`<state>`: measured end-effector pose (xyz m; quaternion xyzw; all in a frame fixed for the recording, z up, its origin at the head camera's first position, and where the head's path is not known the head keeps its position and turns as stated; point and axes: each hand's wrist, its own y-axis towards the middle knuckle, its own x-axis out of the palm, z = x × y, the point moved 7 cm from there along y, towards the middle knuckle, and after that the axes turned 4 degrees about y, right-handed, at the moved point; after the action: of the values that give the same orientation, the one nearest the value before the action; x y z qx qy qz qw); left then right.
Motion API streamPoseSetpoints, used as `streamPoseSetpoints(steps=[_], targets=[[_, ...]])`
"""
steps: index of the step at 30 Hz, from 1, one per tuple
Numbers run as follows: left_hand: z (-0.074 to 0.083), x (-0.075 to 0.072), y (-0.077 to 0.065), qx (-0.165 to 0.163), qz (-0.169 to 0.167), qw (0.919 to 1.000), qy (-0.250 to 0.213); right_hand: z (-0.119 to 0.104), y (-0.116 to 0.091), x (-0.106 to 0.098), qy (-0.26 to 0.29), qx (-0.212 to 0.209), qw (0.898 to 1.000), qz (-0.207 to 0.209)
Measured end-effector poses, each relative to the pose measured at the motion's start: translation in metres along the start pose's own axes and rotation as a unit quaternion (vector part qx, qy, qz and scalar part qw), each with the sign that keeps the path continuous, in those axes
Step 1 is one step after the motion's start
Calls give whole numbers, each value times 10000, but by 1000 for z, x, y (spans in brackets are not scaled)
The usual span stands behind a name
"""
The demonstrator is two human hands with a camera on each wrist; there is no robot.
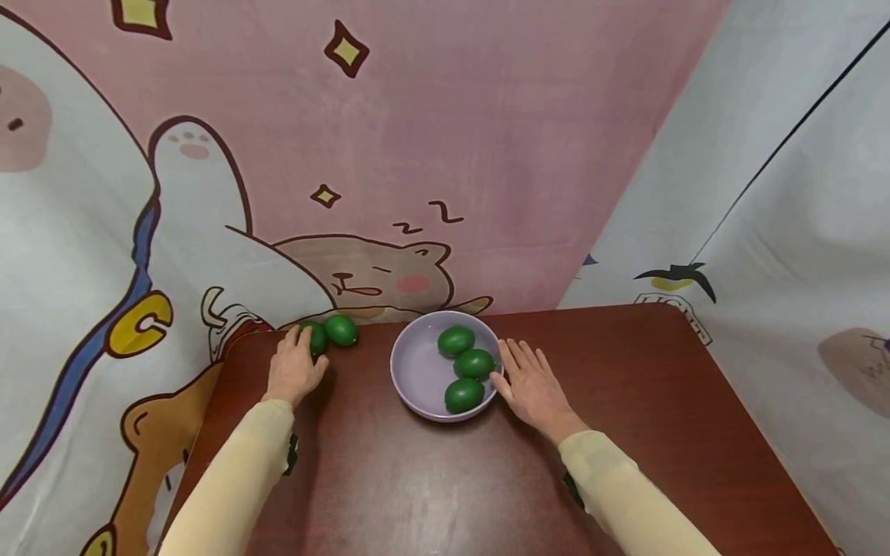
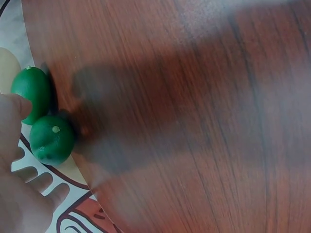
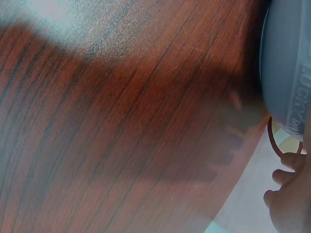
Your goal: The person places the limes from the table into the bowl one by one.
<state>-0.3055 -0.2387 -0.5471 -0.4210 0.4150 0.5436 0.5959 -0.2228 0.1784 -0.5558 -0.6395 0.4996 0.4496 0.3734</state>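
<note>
One light pinch round the middle would likely suit the lime (image 1: 317,340) under the left hand (image 1: 295,369), whose fingers spread wide; the right hand (image 1: 534,386), straight-fingered beside the bowl (image 1: 419,371), could steady that. Five limes: three in the one bowl, two at the table's (image 1: 375,494) far left.
</note>
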Motion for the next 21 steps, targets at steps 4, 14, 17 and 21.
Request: streamPoseSetpoints(steps=[4, 14, 17, 21], targets=[[0, 1, 2, 12, -106, 9999, 47, 1, 0, 1, 29, 34, 10000, -2], [2, 2, 6, 26, -329, 9994, 129, -2, 2, 0, 82, 2, 9999, 71], [2, 4, 6, -3, -422, 9991, 101, -3, 1, 0, 75, -38, 9999, 117], [0, 8, 7, -62, -591, 9982, 96, -2, -1, 0, 63, -46, 9999, 151]])
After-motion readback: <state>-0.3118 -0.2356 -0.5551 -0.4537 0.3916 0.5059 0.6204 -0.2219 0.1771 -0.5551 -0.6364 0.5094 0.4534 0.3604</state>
